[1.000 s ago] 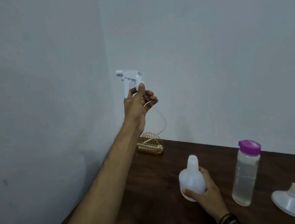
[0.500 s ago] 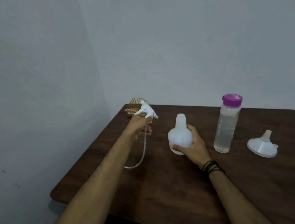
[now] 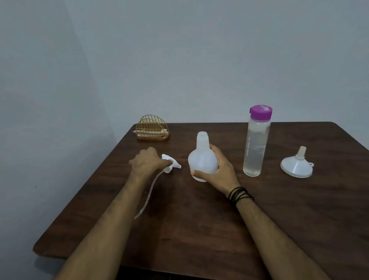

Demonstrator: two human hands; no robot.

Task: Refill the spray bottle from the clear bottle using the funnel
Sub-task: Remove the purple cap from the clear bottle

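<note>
Tabletop (image 3: 216, 230) of dark brown wood fills the lower frame, set into a corner of plain grey walls (image 3: 187, 40). Clear bottle (image 3: 255, 145) with a purple cap (image 3: 260, 112) stands upright on the table, right of centre, holding clear liquid nearly to the top. Spray bottle (image 3: 201, 161), translucent white, stands upright just left of the clear bottle, apart from it; its neck is open with the head removed. Right hand (image 3: 217, 171) grips the spray bottle body, fingers curled round the far side and thumb across the base at the front; dark cords (image 3: 240, 194) circle the wrist. White funnel (image 3: 297, 165) rests wide end down, spout up, well right of the clear bottle. Gold wire holder (image 3: 152, 128) sits at the far left edge of the table. Left hand (image 3: 147, 162) lies low on the table left of the spray bottle, fingers curled on the white trigger head (image 3: 171, 163); its nozzle points toward the spray bottle. Dip tube (image 3: 149, 192) trails from the head toward the near edge, beside the left forearm
</note>
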